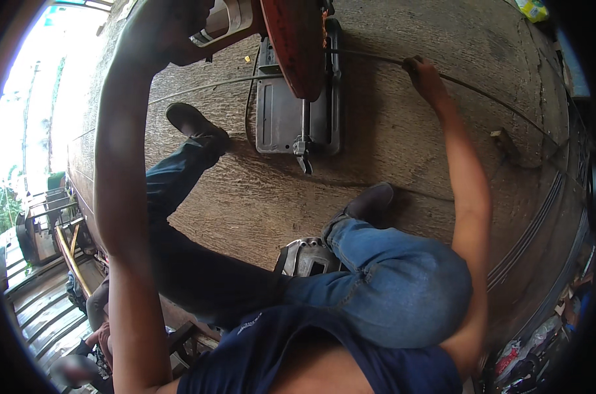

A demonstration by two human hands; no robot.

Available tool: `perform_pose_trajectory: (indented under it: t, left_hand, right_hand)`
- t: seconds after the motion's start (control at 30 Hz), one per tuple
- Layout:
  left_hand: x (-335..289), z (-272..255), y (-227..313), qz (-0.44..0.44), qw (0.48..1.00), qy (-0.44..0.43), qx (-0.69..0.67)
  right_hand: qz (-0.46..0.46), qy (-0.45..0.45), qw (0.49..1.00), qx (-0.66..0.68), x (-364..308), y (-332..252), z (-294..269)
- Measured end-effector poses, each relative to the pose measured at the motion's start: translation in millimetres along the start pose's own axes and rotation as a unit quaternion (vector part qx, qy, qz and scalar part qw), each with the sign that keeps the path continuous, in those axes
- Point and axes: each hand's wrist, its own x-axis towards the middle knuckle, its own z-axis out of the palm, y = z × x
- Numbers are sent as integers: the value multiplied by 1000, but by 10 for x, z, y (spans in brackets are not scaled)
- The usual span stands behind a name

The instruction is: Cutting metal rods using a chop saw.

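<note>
My left hand (173, 36), dark and in shadow at the top edge, is closed round the handle of a cut-off saw (293, 49). A red guard covers the saw's wheel, and small orange specks like sparks show beside it. Under the guard lies the saw's black base (275, 121), with a clamp screw (304, 141) at its near end. To the right, my right hand (424, 77) is closed round a long thin metal rod (488, 102). The rod runs from the far right into the saw. A thin length (212, 84) comes out on the left side; the guard hides the contact.
A welding mask (308, 258) lies on the floor between my legs. Several long rods (528, 230) lie at the right, near a short angled metal piece (511, 151). A dark cable (390, 189) crosses the floor. Another person (97, 338) sits at the lower left.
</note>
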Motion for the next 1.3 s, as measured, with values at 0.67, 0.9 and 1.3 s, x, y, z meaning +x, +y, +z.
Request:
perform_pose_trajectory:
  t: [0.67, 0.9, 1.3]
  left_hand:
    - [-4, 10, -134, 34, 993, 38, -104]
    - [-4, 16, -173, 45, 988, 46, -140]
    - [-35, 39, -192, 96, 994, 54, -10]
  right_hand:
    - [15, 59, 998, 18, -12, -126, 51]
    - [30, 44, 999, -1, -21, -147, 55]
    - [23, 58, 998, 12, -41, -119, 86]
